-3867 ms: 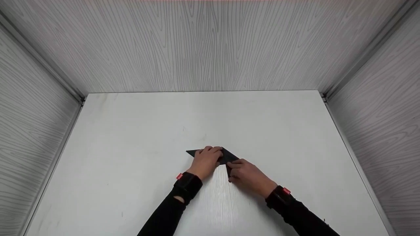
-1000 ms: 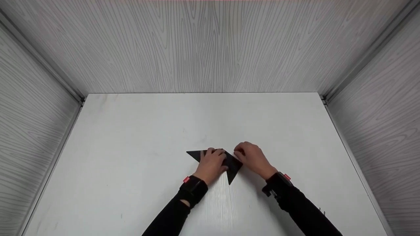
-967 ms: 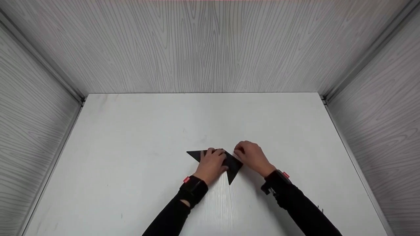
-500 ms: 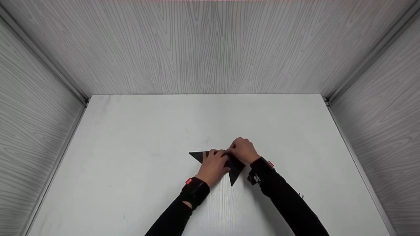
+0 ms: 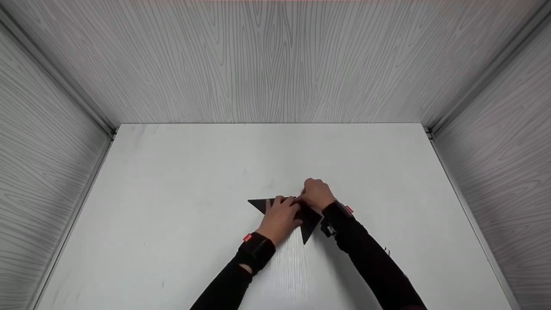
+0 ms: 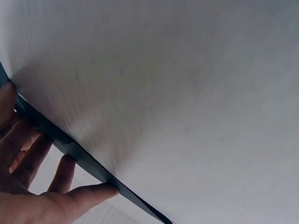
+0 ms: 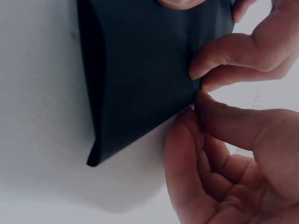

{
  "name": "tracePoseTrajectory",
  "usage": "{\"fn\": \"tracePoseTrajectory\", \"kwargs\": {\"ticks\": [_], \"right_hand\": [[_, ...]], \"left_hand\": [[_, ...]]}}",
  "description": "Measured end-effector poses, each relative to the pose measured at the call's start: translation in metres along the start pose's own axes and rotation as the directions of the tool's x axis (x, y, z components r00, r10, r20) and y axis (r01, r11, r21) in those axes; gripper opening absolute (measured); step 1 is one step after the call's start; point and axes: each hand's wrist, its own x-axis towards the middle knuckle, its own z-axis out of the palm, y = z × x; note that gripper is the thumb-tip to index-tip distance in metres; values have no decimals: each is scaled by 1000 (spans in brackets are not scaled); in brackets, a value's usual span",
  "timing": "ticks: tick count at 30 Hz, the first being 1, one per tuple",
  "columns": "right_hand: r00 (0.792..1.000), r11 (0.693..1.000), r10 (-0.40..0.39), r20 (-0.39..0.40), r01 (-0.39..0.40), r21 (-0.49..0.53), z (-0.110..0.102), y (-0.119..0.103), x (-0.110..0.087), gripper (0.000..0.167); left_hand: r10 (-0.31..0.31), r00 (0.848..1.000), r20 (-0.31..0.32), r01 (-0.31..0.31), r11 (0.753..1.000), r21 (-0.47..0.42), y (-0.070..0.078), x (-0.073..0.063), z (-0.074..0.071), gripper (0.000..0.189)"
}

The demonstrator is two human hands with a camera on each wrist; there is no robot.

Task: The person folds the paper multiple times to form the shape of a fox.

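A folded black sheet of paper (image 5: 311, 218) lies on the white table, with one point to the left and another toward the person. My left hand (image 5: 280, 219) presses on its middle with spread fingers; their tips touch the dark paper (image 6: 88, 162) in the left wrist view. At the paper's far edge, my right hand (image 5: 317, 194) pinches it close beside the left fingertips. The right wrist view shows the right thumb (image 7: 229, 119) and index finger meeting at the paper's edge. Part of the paper is hidden under both hands.
The white tabletop (image 5: 181, 172) surrounds the paper. A grey wood-grain panel (image 5: 267, 60) stands along the back, with similar side panels at the left (image 5: 38, 172) and right (image 5: 503, 172). Black bands are strapped round both wrists.
My right hand has moved from the paper's lower right part, then off its right side, to the far edge, where it now pinches. My left hand stays on the paper, shifted slightly right.
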Motion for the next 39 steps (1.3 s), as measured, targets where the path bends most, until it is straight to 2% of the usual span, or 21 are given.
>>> {"fn": "tracePoseTrajectory", "kwargs": {"ticks": [4, 9, 13, 19, 22, 26, 33, 39], "right_hand": [[1000, 1000, 4, 22, -3, -30, -2, 0, 0, 16], [998, 998, 18, 61, -14, -63, -6, 1, -5, 23], [992, 998, 46, 114, -41, -52, -10, 8, -13, 21], [966, 989, 145, 214, -136, -54, -16, 20, -23, 26], [955, 983, 177, 237, -162, -80, -18, 25, -28, 30], [957, 984, 174, 231, -158, -86, -19, 30, -33, 33], [948, 982, 185, 258, -169, -81, -23, 38, -41, 31], [961, 991, 128, 244, -113, -72, -22, 47, -49, 37]], "left_hand": [[-1, 1000, -2, 1, 1000, -14, 0, 1, 1, 33], [-12, 1000, -5, 12, 1000, -15, 0, 2, 0, 36], [-21, 1000, 5, 21, 1000, -5, 1, 2, -2, 36], [-32, 999, 32, 32, 999, -2, 1, 2, -4, 36], [-34, 999, 41, 34, 999, -7, 1, 3, -4, 35], [-35, 999, 41, 36, 999, -14, 2, 4, -4, 34], [-33, 998, 54, 34, 999, -21, 5, 4, -5, 36], [-43, 998, 54, 44, 999, -20, 2, 3, -6, 36]]}}
